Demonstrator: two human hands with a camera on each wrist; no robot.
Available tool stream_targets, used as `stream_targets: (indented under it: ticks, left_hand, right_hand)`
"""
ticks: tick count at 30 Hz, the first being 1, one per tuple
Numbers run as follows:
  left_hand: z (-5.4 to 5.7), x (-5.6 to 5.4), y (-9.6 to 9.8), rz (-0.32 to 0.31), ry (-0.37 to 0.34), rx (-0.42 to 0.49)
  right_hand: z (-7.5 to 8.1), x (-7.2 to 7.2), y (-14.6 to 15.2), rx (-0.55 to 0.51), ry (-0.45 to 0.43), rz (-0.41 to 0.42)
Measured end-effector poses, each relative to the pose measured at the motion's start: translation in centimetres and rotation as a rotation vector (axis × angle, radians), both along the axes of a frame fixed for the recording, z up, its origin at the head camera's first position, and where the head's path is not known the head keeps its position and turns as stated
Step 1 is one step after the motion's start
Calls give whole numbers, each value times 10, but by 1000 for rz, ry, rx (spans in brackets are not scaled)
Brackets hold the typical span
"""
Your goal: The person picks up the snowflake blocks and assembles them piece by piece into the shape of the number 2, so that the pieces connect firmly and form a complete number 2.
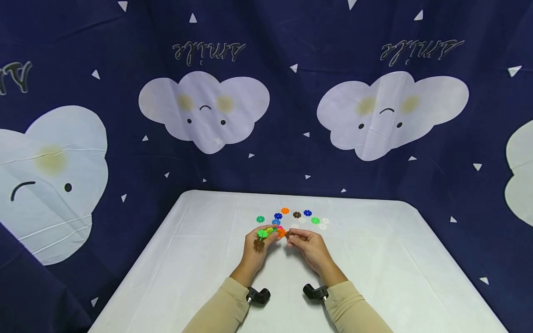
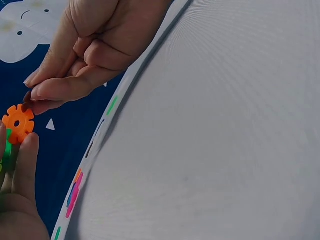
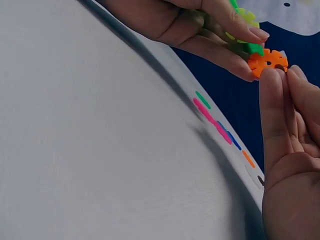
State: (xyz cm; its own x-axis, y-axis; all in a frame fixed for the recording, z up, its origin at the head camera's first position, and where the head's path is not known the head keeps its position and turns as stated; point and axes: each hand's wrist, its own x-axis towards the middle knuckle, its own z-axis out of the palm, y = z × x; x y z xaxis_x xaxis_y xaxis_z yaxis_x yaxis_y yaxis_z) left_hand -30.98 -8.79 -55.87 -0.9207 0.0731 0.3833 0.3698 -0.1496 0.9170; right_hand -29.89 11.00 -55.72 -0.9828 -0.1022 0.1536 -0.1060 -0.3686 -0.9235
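Observation:
In the head view my left hand (image 1: 251, 256) grips a chain of interlocking plastic snowflake discs above the table. A brown disc (image 1: 259, 245) hangs at its near end, joined to a light green disc (image 1: 262, 234). Yellow-green and green discs follow, partly covered by the fingers. An orange disc (image 1: 281, 233) forms the chain's right end, just beyond the left fingertips. My right hand (image 1: 315, 250) pinches a small brown disc (image 1: 288, 235) between thumb and fingers. In the right wrist view this brown disc meets the edge of the orange disc (image 3: 261, 61); how deeply they interlock is hidden.
Loose discs lie on the white table (image 1: 200, 249) beyond the hands: a teal disc (image 1: 260, 219), an orange disc (image 1: 285, 211), a brown disc (image 1: 297, 214), a green disc (image 1: 315, 220) and several blue and white ones. A dark blue cloud-print curtain (image 1: 291, 180) stands behind.

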Motion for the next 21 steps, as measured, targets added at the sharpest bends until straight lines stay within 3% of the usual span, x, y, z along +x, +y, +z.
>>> stream_targets:
  ticks: [13, 17, 21]
  left_hand:
    - [4, 3, -3, -74, 5, -2]
    - [5, 5, -3, -117, -4, 52]
    - [5, 6, -1, -124, 13, 43]
  right_hand:
    - [-2, 4, 3, -40, 44, 36]
    - [-2, 6, 5, -71, 34, 57]
    - [-2, 6, 5, -103, 5, 66]
